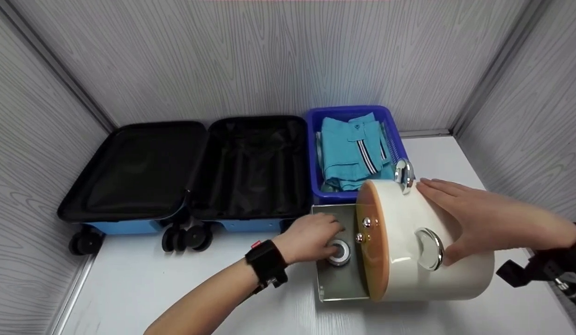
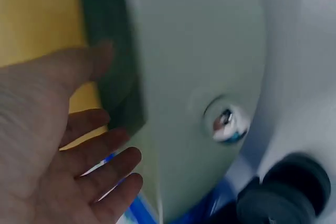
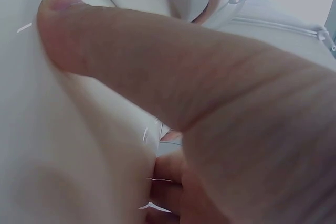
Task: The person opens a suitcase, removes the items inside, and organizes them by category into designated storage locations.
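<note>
A cream, rounded case [image 1: 437,274] with an orange front rim and chrome knobs and handles lies on the table. My right hand [image 1: 474,218] rests on its cream side with fingers spread, the thumb beside a chrome handle [image 1: 437,251]. In the right wrist view the thumb [image 3: 79,35] presses against the glossy surface. My left hand [image 1: 311,237] is over a grey shallow box [image 1: 337,286] at the case's front, close to a round silver piece [image 1: 340,253]. In the left wrist view its fingers are loosely extended, holding nothing, beside a pale panel [image 2: 205,35] with a chrome knob [image 2: 231,124].
An open suitcase [image 1: 134,172] with black lining and blue shell lies at the left, its black wheels [image 1: 197,238] facing me. A blue basket [image 1: 311,153] with folded teal clothes [image 1: 346,153] stands behind the case. Grey wood-grain walls [image 1: 288,56] enclose the white table [image 1: 185,279].
</note>
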Available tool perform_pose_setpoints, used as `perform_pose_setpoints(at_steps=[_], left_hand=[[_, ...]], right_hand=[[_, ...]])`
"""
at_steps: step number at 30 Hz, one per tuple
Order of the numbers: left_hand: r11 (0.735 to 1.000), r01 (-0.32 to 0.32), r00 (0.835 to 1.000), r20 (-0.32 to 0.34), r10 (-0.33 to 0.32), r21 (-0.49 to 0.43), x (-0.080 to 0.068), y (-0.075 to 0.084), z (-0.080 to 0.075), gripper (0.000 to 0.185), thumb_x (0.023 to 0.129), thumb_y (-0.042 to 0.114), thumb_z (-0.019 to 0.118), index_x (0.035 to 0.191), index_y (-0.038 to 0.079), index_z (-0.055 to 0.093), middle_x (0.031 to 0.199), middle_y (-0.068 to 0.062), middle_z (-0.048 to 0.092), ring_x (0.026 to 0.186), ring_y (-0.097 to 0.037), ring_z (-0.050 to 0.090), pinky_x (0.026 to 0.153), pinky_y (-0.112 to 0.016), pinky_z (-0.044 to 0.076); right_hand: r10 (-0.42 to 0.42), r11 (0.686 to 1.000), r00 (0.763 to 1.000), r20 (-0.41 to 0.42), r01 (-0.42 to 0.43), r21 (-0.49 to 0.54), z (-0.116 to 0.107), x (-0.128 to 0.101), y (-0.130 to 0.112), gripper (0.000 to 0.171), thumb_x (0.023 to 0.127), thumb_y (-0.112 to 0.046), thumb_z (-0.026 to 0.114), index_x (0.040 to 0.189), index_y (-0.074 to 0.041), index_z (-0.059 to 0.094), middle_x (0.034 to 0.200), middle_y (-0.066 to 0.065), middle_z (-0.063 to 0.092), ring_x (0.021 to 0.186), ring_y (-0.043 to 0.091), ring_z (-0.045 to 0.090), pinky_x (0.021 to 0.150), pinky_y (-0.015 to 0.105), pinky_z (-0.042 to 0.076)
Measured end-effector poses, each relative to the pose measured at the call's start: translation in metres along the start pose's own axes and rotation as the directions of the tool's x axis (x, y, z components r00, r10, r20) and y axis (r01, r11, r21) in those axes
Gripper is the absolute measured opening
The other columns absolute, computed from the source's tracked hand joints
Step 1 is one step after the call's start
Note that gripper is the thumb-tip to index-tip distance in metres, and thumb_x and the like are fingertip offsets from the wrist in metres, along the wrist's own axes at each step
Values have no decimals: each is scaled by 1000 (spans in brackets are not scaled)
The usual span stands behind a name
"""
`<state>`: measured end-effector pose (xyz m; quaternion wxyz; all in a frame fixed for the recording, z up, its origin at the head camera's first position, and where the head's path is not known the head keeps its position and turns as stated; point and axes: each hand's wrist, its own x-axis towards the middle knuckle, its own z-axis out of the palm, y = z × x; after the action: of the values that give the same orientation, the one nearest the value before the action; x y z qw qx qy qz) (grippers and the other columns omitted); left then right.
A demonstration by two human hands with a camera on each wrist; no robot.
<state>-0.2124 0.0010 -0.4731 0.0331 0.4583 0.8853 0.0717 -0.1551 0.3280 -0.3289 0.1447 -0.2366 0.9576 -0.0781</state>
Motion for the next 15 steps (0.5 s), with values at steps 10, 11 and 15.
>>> perform_pose_setpoints(at_steps=[10, 11, 15], left_hand=[[871, 298, 927, -99, -362, -391, -67, -16, 19, 24, 96, 23, 72, 117, 11, 76, 105, 1, 70, 91, -13, 65, 80, -35, 55], [855, 314, 921, -85, -379, -414, -70, -15, 26, 28, 95, 25, 73, 120, 10, 75, 107, -1, 71, 94, -14, 66, 82, -35, 56], [787, 332, 908, -52, -417, -520, -71, -11, 49, 36, 95, 26, 73, 127, 9, 71, 116, -4, 71, 99, -18, 69, 85, -35, 56]], right_hand=[[1, 1000, 1000, 0, -1, 6, 0, 0, 0, 139, 54, -58, 93, 161, -1, 25, 162, 13, 33, 142, 31, 39, 109, 53, 41], [3, 1000, 1000, 4, -3, 5, 0, -1, 0, 139, 54, -58, 93, 161, -1, 25, 162, 13, 32, 142, 32, 39, 109, 54, 41], [17, 1000, 1000, 17, -17, 4, -1, 0, 1, 140, 54, -57, 93, 161, 1, 23, 163, 16, 31, 144, 35, 36, 111, 56, 38]])
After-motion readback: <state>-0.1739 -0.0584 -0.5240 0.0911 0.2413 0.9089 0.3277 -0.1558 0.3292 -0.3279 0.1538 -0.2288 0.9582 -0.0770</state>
